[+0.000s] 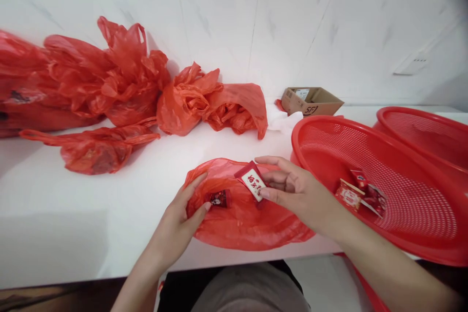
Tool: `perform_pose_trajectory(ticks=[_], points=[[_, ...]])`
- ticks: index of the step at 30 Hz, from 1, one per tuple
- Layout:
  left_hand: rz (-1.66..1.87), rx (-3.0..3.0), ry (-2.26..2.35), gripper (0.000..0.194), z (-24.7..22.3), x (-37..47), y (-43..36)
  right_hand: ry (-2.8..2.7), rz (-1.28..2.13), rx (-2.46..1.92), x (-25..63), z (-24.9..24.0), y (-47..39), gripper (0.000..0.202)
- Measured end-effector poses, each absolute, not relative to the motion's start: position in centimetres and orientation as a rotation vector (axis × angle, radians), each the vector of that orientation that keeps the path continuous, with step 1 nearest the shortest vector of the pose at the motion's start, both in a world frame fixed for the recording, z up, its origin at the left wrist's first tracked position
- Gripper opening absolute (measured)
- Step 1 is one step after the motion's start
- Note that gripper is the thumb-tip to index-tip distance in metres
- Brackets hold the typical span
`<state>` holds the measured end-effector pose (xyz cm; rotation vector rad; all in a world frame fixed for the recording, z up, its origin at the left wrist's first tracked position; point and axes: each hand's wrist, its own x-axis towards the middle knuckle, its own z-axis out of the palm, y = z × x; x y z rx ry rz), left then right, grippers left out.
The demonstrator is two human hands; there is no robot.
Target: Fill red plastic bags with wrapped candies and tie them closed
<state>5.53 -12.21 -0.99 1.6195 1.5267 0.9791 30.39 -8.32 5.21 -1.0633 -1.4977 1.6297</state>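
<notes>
A red plastic bag (237, 229) lies spread on the white table in front of me. My left hand (185, 209) is at its left side, thumb and fingers apart around the bag's edge. The thumb tip is beside a small dark red packet (219, 199) lying on the bag. Over the bag's right part, my right hand (292, 187) pinches a red packet with a white label and red characters (252, 180), held tilted between thumb and fingers.
Several filled red bags (124, 83) line the wall at the left and middle. At the right, a red basket (405, 180) holds several packets, with another basket (427, 126) behind it. A cardboard box (310, 102) stands by the wall.
</notes>
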Motion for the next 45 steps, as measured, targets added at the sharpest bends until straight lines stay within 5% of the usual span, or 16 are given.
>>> perform_pose_trajectory(ticks=[6, 20, 45], points=[[1.029, 1.562, 1.542, 0.057, -1.3, 5.6, -12.5, -1.254, 1.631, -0.842, 28.4, 3.5, -9.1, 0.06], [1.029, 1.622, 1.598, 0.055, -1.1, 5.9, -12.5, -0.837, 1.727, -0.783, 26.5, 3.1, -9.1, 0.034], [1.058, 1.582, 1.584, 0.048, -1.2, 6.2, -12.4, -1.078, 1.547, -0.837, 26.3, 2.6, -10.0, 0.027]])
